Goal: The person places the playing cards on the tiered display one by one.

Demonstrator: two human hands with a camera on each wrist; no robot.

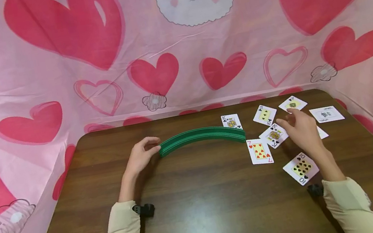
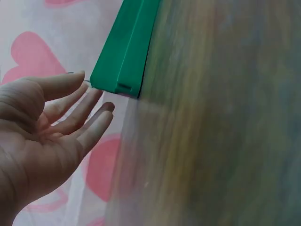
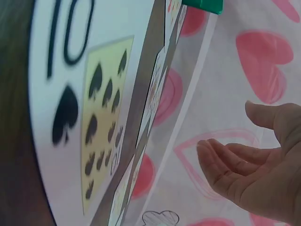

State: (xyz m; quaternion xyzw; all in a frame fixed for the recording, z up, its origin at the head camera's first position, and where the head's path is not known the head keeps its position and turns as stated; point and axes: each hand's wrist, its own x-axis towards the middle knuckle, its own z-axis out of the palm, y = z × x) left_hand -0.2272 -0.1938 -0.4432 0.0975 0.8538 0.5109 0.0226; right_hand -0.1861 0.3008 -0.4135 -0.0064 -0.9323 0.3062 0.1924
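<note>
A curved green playing-card holder (image 1: 201, 134) stands on the table. My left hand (image 1: 142, 155) is at its left end; in the left wrist view the thumb and loosely bent fingers (image 2: 80, 115) are right by that end, not wrapped round it. My right hand (image 1: 301, 129) hovers over the scattered cards, fingers relaxed and nothing in its grasp. Beneath and beside it lie a king of spades (image 1: 273, 135) and a card (image 1: 322, 133) mostly hidden by the hand. Nearer me is the ten of spades (image 1: 301, 169). A seven of hearts (image 1: 259, 152) lies by the holder's right end.
Behind the holder's right part a king card (image 1: 231, 121) is partly covered. Further right lie a black-suited number card (image 1: 265, 114), a spade-marked card (image 1: 293, 103) and a picture card (image 1: 327, 114). Pink heart-print cloth (image 1: 173, 43) hangs round the brown wooden table (image 1: 195, 206).
</note>
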